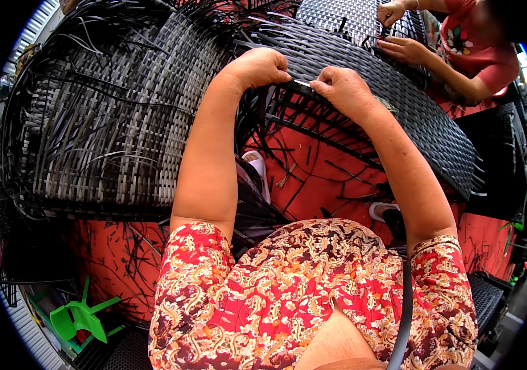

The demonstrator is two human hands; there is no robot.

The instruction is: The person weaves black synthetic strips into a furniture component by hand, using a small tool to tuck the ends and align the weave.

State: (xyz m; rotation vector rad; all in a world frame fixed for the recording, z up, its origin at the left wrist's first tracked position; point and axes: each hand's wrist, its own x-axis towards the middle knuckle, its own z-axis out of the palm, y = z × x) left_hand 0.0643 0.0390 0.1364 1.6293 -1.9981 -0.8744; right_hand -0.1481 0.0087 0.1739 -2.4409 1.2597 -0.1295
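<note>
My left hand (258, 68) and my right hand (345, 89) are raised in front of me at the near edge of a dark grey woven panel (393, 86). Both are closed, fingertips pinched toward each other on a narrow strip (301, 82) that shows dark and shiny white in the gap between them. The fingers hide its ends. Loose black strands hang from the panel's underside below my hands. Left of my left forearm lies a large grey and black woven panel (146, 117) with many loose strip ends sticking out.
A person in a red top (488, 58) works at the far right, both hands on another woven piece (353, 18). Black strip scraps litter the red floor covering (303, 151). At lower left stands a small green plastic chair (78, 317).
</note>
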